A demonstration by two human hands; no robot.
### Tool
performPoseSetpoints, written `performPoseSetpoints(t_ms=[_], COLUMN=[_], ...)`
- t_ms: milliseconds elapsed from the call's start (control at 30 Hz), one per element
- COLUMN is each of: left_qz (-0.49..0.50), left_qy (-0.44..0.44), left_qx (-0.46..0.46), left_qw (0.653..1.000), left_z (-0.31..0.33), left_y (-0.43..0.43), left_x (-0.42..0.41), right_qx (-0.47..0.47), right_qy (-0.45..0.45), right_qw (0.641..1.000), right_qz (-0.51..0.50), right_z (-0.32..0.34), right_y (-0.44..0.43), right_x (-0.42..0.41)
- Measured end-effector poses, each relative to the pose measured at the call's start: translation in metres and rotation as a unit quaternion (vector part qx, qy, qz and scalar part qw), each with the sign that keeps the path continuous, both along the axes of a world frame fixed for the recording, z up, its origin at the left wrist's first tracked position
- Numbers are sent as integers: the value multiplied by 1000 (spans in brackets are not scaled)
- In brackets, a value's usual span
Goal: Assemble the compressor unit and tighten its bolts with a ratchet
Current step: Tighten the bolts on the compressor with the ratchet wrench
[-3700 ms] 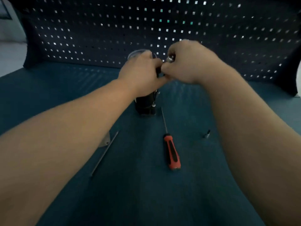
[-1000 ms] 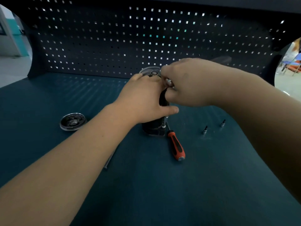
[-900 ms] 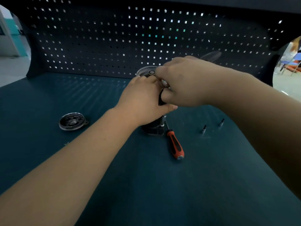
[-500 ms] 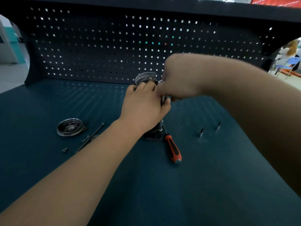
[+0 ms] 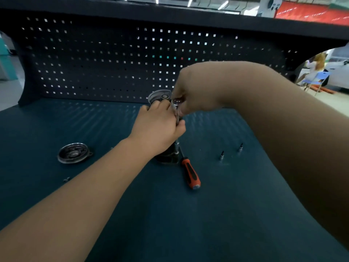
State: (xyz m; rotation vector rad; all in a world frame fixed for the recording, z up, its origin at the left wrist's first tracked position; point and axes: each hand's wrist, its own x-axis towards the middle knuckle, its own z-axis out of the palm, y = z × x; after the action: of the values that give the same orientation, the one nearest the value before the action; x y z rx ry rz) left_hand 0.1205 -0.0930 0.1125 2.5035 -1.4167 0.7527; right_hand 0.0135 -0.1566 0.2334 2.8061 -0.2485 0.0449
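The dark cylindrical compressor unit (image 5: 166,157) stands upright at the middle of the blue bench, its silver round top (image 5: 159,95) showing behind my fingers. My left hand (image 5: 158,127) wraps round the unit's body and hides most of it. My right hand (image 5: 192,91) grips the chrome ratchet (image 5: 177,103), whose head sits at the unit's upper right edge over a long bolt (image 5: 177,148) running down its side. The ratchet's handle is hidden in my fist.
An orange-and-black screwdriver (image 5: 189,173) lies just right of the unit's base. Two small bits (image 5: 221,155) (image 5: 240,147) stand further right. A round metal end cover (image 5: 73,153) lies at the left, a small fastener (image 5: 66,179) below it. A pegboard (image 5: 113,63) walls the back.
The view has lifted and pulled back. My right hand has swung the ratchet, its chrome head now showing at the unit's top. My left hand keeps its hold on the unit.
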Motion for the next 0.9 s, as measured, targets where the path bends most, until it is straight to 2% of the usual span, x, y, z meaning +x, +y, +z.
performPoseSetpoints(t_ms=[167,267,333,433,567,633,700,833,900], left_qz=[8,22,31,13,-18,-9,-7,-25,-26], left_qy=[16,19,17,42,-81,-78,-66,-72,-76], left_qx=[-14,-60,-74,-107,-126,-82,-53,-22,-21], left_qw=[1000,998,997,993,989,994,996,997,997], left_z=[-3,-10,-13,-12,-9,-9,-7,-4,-4], left_y=[4,5,-2,-13,-15,-17,-21,-29,-33], left_x=[2,4,4,4,3,7,15,19,21], right_qx=[-6,-7,34,74,55,67,47,-97,-113], right_qy=[9,3,17,3,20,25,42,31,31], right_qw=[1000,998,995,992,993,991,993,993,992], right_qz=[11,-58,-96,-101,-106,-110,-104,-57,-51], right_z=[1,-1,-4,-5,-4,-2,1,3,1], right_y=[3,3,5,2,-5,-9,-12,-11,-10], right_x=[6,14,19,27,31,31,29,24,23])
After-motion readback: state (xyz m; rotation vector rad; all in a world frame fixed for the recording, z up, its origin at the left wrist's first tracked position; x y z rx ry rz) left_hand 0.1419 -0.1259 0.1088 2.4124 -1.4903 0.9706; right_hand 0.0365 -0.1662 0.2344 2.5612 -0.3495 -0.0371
